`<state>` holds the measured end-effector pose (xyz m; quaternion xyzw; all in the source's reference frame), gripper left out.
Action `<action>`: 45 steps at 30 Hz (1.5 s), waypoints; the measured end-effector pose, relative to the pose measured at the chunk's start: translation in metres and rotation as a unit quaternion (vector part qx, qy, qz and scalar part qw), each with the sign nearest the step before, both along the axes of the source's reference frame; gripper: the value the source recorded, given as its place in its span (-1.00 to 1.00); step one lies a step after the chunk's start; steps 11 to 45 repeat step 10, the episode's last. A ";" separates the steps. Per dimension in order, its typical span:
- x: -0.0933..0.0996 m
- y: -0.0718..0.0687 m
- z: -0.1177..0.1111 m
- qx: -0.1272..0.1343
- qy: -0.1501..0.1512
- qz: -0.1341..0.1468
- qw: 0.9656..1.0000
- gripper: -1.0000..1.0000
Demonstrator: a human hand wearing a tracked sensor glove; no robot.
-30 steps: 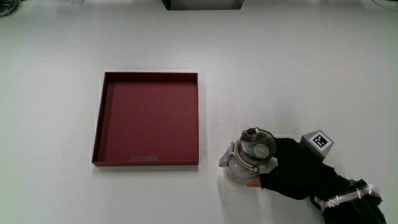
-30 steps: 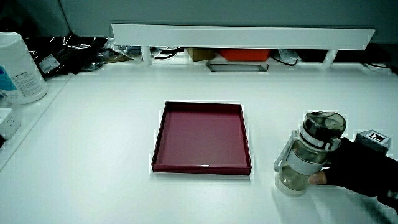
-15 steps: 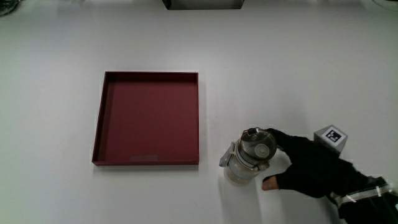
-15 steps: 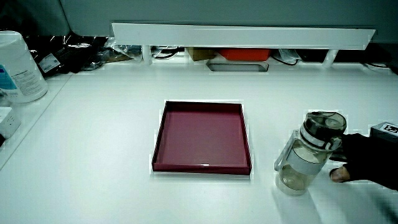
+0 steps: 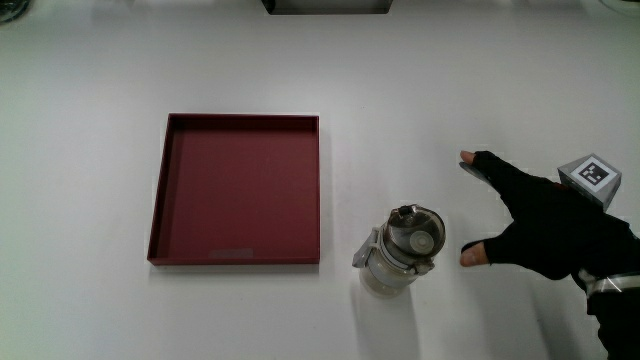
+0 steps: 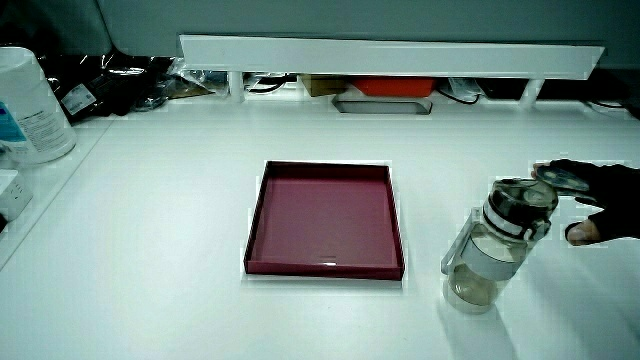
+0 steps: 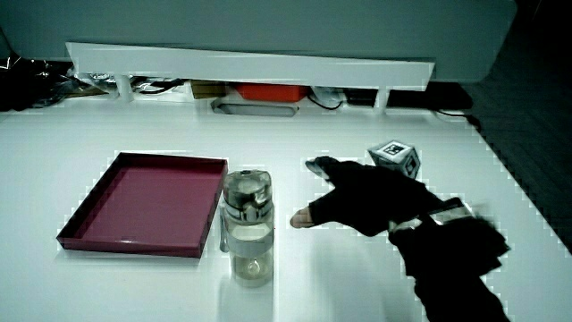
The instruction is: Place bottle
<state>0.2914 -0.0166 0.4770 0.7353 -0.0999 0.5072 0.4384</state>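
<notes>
A clear bottle (image 5: pixel 400 252) with a grey lid and a side handle stands upright on the white table beside the dark red tray (image 5: pixel 236 250). It also shows in both side views, bottle (image 6: pixel 495 245) and bottle (image 7: pixel 246 225), close to the tray's corner nearest the person. The gloved hand (image 5: pixel 530 212) is beside the bottle, apart from it, with fingers spread and nothing in them. Its patterned cube (image 5: pixel 591 179) rides on the back of the hand (image 7: pixel 362 199). Only the fingers and thumb of the hand (image 6: pixel 592 205) show in a side view.
The shallow tray (image 6: pixel 326 267) holds nothing. A low white partition (image 6: pixel 390 55) runs along the table's edge farthest from the person, with cables and an orange box under it. A white tub (image 6: pixel 30 110) stands at the table's edge.
The hand let go of the bottle and drew away from it, fingers spreading. The bottle stayed upright where it stood.
</notes>
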 end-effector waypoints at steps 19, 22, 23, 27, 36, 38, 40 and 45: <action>-0.029 0.014 -0.045 0.056 -0.010 -0.065 0.996 -1.00; -0.029 0.014 -0.045 0.056 -0.010 -0.065 0.996 -1.00; -0.029 0.014 -0.045 0.056 -0.010 -0.065 0.996 -1.00; -0.029 0.014 -0.045 0.056 -0.010 -0.065 0.996 -1.00; -0.029 0.014 -0.045 0.056 -0.010 -0.065 0.996 -1.00; -0.029 0.014 -0.045 0.056 -0.010 -0.065 0.996 -1.00; -0.029 0.014 -0.045 0.056 -0.010 -0.065 0.996 -1.00; -0.029 0.014 -0.045 0.056 -0.010 -0.065 0.996 -1.00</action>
